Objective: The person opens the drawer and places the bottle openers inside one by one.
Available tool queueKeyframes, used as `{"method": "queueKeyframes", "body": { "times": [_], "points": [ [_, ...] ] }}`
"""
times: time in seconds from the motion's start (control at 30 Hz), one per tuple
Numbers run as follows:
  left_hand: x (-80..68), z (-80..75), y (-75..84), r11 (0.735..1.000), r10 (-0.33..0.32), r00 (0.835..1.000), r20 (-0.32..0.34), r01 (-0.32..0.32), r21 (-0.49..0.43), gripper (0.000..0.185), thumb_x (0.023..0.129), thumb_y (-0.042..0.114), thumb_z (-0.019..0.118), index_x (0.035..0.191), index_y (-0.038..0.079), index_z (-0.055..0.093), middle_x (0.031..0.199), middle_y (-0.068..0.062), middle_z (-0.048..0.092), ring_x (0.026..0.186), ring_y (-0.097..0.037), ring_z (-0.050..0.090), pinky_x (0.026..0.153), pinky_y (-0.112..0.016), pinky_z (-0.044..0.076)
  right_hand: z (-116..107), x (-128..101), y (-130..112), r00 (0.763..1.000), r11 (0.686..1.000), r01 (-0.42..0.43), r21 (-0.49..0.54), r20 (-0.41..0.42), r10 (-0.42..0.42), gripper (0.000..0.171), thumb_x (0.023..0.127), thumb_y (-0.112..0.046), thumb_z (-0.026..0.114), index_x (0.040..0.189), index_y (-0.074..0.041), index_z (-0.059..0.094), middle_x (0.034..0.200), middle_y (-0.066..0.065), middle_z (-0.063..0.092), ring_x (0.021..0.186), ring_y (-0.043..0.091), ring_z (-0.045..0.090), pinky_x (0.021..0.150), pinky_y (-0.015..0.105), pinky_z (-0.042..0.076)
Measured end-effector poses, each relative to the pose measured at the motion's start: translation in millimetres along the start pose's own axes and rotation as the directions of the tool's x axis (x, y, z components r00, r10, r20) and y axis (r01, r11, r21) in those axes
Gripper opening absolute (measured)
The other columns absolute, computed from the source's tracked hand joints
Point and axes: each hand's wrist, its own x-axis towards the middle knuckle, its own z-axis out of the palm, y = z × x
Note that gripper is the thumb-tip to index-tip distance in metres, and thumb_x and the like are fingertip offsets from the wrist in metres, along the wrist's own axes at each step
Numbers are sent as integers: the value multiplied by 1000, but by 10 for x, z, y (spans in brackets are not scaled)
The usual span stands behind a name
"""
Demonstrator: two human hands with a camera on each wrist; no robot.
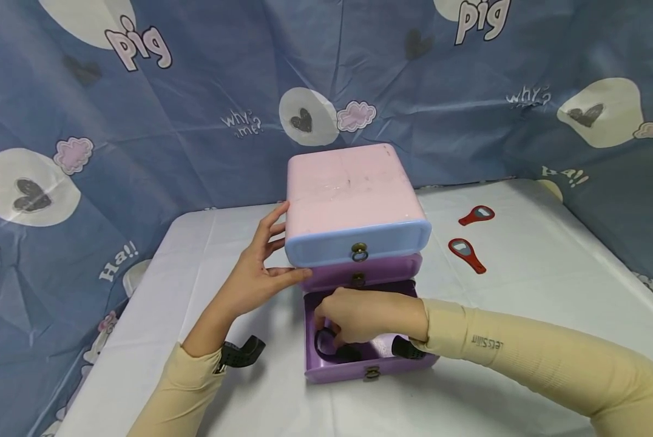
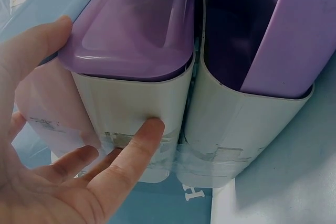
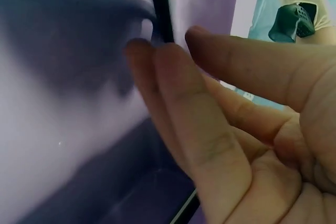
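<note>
A three-tier drawer box has a pink top, a blue upper drawer, a purple middle drawer and a purple bottom drawer, which is pulled out. My left hand rests against the box's left side. In the left wrist view its thumb lies on the blue drawer's edge and a straight finger touches the pale side wall. Inside the bottom drawer is my right hand, fingertips right at a black band bent into a loop. In the right wrist view thumb and fingers stand apart beside the band.
Two red paddle-shaped items with pale windows in their heads lie right of the box on the white tabletop. A blue printed cloth hangs behind. Small brass ring pulls stick out from the drawer fronts.
</note>
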Motion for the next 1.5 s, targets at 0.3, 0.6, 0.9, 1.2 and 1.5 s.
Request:
{"method": "queueKeyframes", "body": {
  "times": [0.3,0.6,0.9,1.2,1.5],
  "points": [
    [-3,15,-21,1000,1,1000,3,-1,0,116,88,7,90,166,56,19,168,-10,35,152,-35,48,90,-35,67,-119,-339,55,998,997,40,60,-55,-37,42,95,-20,85,133,-7,73,85,-7,78,71,0,68,70,22,58],
    [15,18,-6,1000,-2,1000,-8,2,9,118,87,6,90,166,57,19,168,-11,36,152,-36,49,90,-35,67,-424,-948,387,964,945,180,272,-239,-114,34,101,-24,78,131,-9,72,94,-10,78,85,2,73,81,24,62],
    [23,38,-21,1000,-6,1000,-2,6,-5,118,87,6,90,166,57,19,168,-12,34,152,-36,49,90,-35,67,-633,-1509,913,919,915,93,392,-388,73,31,103,-27,75,131,-14,72,104,0,79,92,13,76,80,31,64],
    [-2,0,-27,1000,-5,1000,2,5,-17,119,87,3,90,166,56,19,167,-10,35,151,-35,50,89,-35,67,-752,-1668,1683,833,870,15,493,-487,262,25,108,-17,67,129,-4,70,106,-7,80,94,12,77,78,32,65],
    [1,-1,-9,1000,0,1000,0,0,-23,118,87,3,90,166,56,20,168,-9,36,151,-34,50,90,-35,67,-634,-1550,2183,821,814,-81,576,-424,381,40,109,-26,67,139,-1,62,122,-22,73,99,9,75,83,29,64]
  ]
}}
